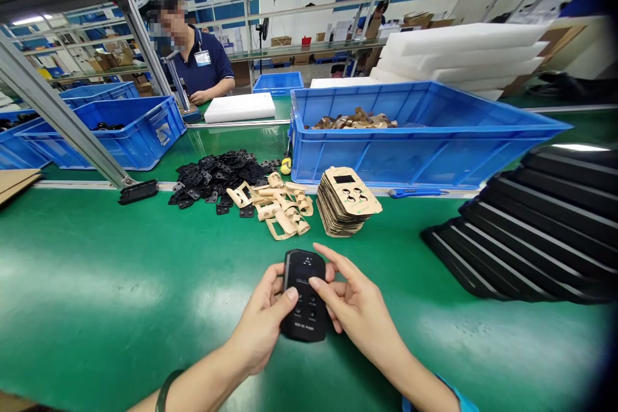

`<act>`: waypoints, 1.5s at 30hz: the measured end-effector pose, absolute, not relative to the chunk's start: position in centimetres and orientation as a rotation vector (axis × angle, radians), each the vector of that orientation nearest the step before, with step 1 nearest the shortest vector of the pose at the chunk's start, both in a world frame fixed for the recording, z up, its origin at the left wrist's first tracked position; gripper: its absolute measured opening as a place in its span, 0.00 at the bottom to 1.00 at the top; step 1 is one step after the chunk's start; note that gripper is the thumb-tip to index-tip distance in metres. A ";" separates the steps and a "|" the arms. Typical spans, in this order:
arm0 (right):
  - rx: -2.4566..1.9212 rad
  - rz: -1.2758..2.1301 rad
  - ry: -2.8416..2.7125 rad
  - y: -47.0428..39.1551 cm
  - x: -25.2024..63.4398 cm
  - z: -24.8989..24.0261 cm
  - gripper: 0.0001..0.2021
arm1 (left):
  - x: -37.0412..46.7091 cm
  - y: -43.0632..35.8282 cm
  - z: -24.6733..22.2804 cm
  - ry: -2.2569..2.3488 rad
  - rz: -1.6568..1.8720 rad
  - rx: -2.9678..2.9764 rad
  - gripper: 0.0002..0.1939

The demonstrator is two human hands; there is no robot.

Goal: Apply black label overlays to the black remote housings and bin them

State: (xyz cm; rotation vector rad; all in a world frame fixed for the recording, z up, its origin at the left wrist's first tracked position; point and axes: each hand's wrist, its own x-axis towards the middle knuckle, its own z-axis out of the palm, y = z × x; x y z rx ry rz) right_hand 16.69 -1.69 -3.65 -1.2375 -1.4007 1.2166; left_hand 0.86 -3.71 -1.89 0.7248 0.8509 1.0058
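A black handheld device (pixel 304 296) with small buttons on its face lies between my hands just above the green table (pixel 96 296). My left hand (pixel 261 325) grips its left side, thumb resting on the front. My right hand (pixel 355 299) holds the right edge, with the thumb pressing the face and the index finger stretched out along the top. Beyond them a fanned stack of tan backing sheets (pixel 345 201) with cut-outs sits on the table.
Loose tan peeled pieces (pixel 277 206) and a heap of small black parts (pixel 212 177) lie ahead. A big blue bin (pixel 425 132) holds tan scraps. Black foam sheets (pixel 535 232) fan out at right. Another person (pixel 197 58) works across the line near more blue bins (pixel 120 132).
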 end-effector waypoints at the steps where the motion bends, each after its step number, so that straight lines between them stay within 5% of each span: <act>1: -1.254 1.169 -1.437 -1.6 16.8 -3.7 0.23 | 0.8 -3.7 -1.9 0.849 1.012 0.739 0.15; 12: -1.282 1.310 -1.511 -1.9 16.6 -2.8 0.20 | 0.8 -3.6 -2.0 0.896 0.966 0.937 0.27; 23: -1.216 1.374 -1.353 -1.6 16.3 -2.8 0.22 | 0.6 -3.2 -1.5 0.886 0.995 0.967 0.25; 29: -1.169 1.399 -1.256 -1.8 16.1 -2.4 0.21 | 1.5 -3.6 -0.2 0.687 0.898 0.952 0.41; 45: -1.163 1.321 -1.403 -2.4 15.9 -3.2 0.29 | 1.3 -3.8 -0.9 0.939 0.875 0.927 0.30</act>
